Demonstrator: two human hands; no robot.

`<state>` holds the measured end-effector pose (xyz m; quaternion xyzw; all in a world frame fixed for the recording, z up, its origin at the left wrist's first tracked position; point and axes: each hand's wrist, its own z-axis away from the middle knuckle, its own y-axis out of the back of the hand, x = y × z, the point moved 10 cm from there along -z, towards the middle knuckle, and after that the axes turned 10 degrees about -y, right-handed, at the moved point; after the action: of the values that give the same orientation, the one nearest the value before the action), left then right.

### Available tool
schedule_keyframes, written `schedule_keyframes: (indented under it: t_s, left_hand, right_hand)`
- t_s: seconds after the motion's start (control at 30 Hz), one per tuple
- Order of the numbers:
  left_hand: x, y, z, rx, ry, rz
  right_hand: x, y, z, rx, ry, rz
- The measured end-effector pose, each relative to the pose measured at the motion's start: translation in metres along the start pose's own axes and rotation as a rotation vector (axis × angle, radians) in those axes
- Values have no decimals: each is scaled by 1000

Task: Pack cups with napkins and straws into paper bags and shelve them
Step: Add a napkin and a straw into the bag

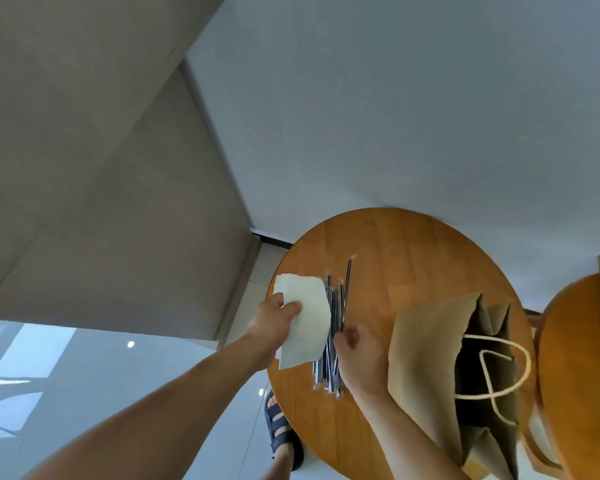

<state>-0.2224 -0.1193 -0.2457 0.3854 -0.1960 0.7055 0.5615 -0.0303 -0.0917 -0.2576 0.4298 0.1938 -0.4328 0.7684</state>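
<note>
Your L hand pinched the napkin near its left edge, thumb on top. The sheet spread to the right of the grip, over the table rim. Your R hand had thumb & fingertips pressed together on the near end of one straw. Its long axis ran away from you, far tip leaning slightly right. The other straws lay piled on the table betw. both hands, approx. parallel to it. The bag stood open just right of the R hand.
</note>
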Motion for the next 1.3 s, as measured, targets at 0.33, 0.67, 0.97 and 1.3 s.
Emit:
schedule_keyframes:
  t_s: [0.33, 0.67, 0.97, 1.3]
  left_hand:
    - [100, -27, 52, -131, -147, 115]
    - [154, -60, 93, -279, -345, 46]
    - [198, -83, 114, -342, -484, -13]
    - [226, -103, 125, -397, -497, 35]
  right_hand:
    - [-96, 61, 70, -109, 216, -26]
    - [-126, 108, 92, -21, 289, 84]
    - [-143, 152, 103, 107, 300, 108]
    - [-139, 205, 104, 247, 267, 106]
